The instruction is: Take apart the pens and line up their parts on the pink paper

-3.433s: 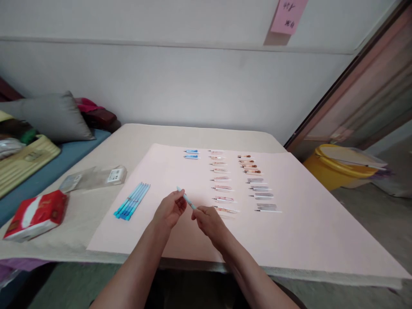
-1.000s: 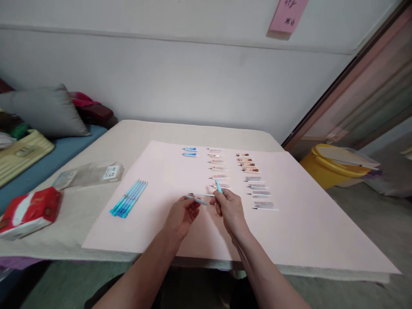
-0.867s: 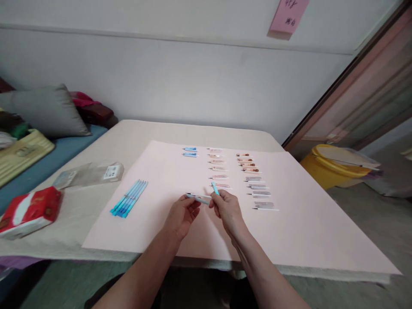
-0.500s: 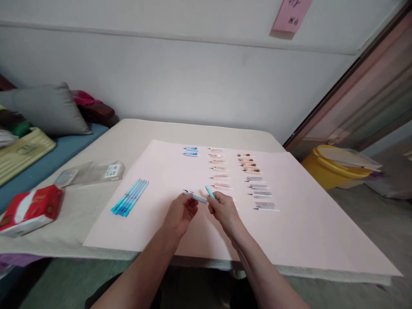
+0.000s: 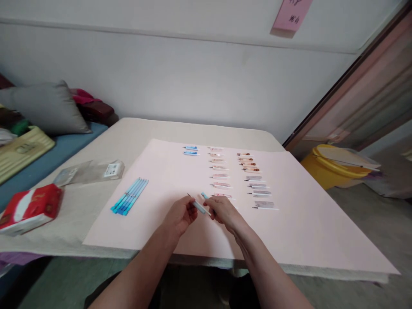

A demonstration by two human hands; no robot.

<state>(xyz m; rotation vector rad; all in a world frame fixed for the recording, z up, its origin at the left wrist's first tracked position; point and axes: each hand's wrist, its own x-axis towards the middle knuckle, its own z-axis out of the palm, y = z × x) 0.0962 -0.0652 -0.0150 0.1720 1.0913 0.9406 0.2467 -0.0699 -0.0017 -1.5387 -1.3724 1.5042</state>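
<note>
Over the pink paper sheet [image 5: 305, 223] my left hand [image 5: 179, 217] pinches a light blue pen body [image 5: 198, 207] whose thin dark tip points up and left. My right hand [image 5: 225, 211] is closed on a short light blue pen cap [image 5: 204, 195] and touches the pen's rear end. Both hands meet near the sheet's middle. A bundle of several blue pens [image 5: 129, 196] lies to the left. Rows of taken-apart pen parts lie beyond: blue ones [image 5: 191, 150], pink ones [image 5: 219, 174], brown and grey ones [image 5: 255, 180].
A clear plastic package [image 5: 88, 171] and a red tissue pack [image 5: 29, 209] lie on the beige table [image 5: 135, 133] at the left. Cushions sit on a blue bench [image 5: 48, 152] far left. A yellow bucket [image 5: 331, 167] stands on the floor at the right.
The whole pen held earlier has come apart into body and cap. My right hand swung the cap from upright toward the left hand, and the two hands have closed together.
</note>
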